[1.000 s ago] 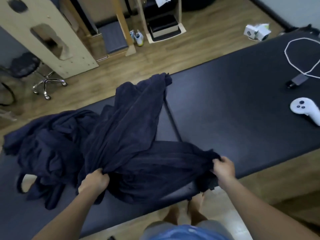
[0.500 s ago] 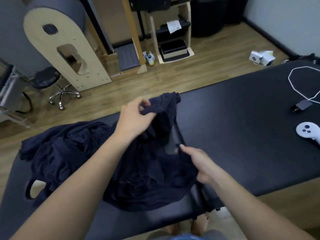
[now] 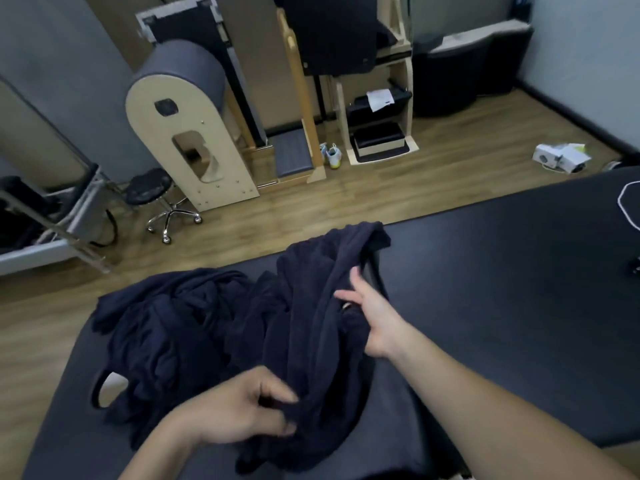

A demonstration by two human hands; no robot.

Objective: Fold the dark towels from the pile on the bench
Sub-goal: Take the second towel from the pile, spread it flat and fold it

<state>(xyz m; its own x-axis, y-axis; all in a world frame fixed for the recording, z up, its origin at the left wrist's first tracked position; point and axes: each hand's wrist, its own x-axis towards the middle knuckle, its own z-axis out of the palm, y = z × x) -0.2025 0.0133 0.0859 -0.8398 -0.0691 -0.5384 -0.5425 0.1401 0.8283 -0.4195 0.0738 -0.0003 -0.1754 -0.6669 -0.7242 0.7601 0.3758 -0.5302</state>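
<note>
A crumpled dark navy towel [image 3: 322, 306] lies lengthwise on the black padded bench [image 3: 502, 289], its far corner near the bench's back edge. To its left sits the pile of dark towels [image 3: 173, 327]. My left hand [image 3: 239, 410] pinches a fold of the towel's near end between thumb and fingers. My right hand [image 3: 370, 313] reaches over the towel's right side with fingers spread and fairly straight, touching the cloth; its grip is not plain.
The bench has a face hole [image 3: 110, 388] at its near left. A white cable [image 3: 627, 206] lies at the bench's right end. Beyond the bench on the wooden floor stand a rolling stool [image 3: 156, 199], a wooden barrel frame [image 3: 190, 133], shelves and small boxes [image 3: 561, 157].
My left hand came down from the towel's far corner to its near end and pinched it. My right hand moved forward onto the towel's right side. The camera tilted up.
</note>
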